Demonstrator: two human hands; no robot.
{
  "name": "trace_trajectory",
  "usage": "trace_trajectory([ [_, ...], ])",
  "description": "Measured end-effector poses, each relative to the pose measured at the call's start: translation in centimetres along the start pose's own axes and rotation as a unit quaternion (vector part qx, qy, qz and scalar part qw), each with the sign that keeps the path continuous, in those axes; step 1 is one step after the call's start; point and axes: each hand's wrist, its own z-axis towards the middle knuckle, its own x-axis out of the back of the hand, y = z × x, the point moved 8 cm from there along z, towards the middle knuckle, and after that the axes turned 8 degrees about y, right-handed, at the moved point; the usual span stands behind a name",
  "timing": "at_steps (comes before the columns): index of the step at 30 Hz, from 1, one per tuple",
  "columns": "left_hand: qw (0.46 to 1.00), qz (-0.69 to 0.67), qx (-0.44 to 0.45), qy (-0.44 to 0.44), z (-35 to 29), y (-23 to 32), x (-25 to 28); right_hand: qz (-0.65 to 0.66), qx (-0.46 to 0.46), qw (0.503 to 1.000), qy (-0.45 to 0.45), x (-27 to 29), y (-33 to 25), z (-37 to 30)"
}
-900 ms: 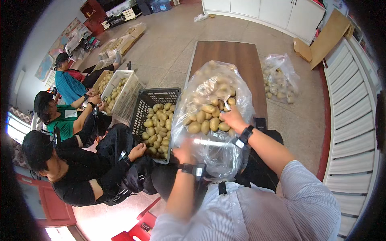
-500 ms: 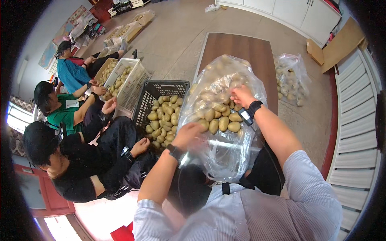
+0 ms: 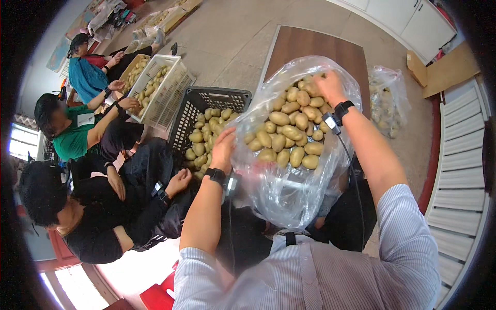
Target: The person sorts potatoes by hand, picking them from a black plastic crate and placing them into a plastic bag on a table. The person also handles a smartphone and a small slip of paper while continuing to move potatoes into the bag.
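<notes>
A large clear plastic bag [image 3: 279, 199] lies in front of me on a brown board, its mouth spread wide. Inside it, potatoes [image 3: 292, 133] are heaped and uncovered. My left hand [image 3: 223, 150] grips the bag's left edge, beside the black crate. At the far right of the mouth, my right hand [image 3: 329, 88] is closed on the film, right against the potatoes; its fingertips are partly hidden.
A black crate [image 3: 219, 94] of potatoes stands left of the bag, with a white crate [image 3: 178, 77] beyond it. Several people sit along the left, one person's hand [image 3: 180, 182] near the black crate. Another potato bag [image 3: 388, 103] lies on the floor at right.
The film that covered the far potatoes has been drawn back, baring the heap. My right hand has moved farther away and right; my left hand has moved left to the bag's edge.
</notes>
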Motion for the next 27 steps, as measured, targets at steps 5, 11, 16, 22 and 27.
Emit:
trace_trajectory([
  [5,0.998,-0.020,0.055,-0.009,2.7,-4.0,-0.5,-0.066,-0.088,0.993,-0.050,-1.2,8.1,-0.7],
  [11,0.963,0.197,-0.179,0.051,1.0,-2.3,1.9,0.022,-0.125,0.991,-0.049,-1.0,2.9,-7.9],
  [16,0.924,0.291,-0.240,0.060,-2.4,0.2,0.2,0.156,-0.155,0.970,-0.101,-1.0,2.4,-13.8],
  [22,0.927,0.319,-0.180,-0.082,-6.2,-1.9,-2.8,0.090,-0.013,0.970,-0.227,-0.7,-1.6,-22.5],
  [27,0.817,0.481,-0.171,-0.268,-8.4,-5.1,-5.2,-0.024,0.066,0.966,-0.249,-1.1,-1.5,-26.5],
])
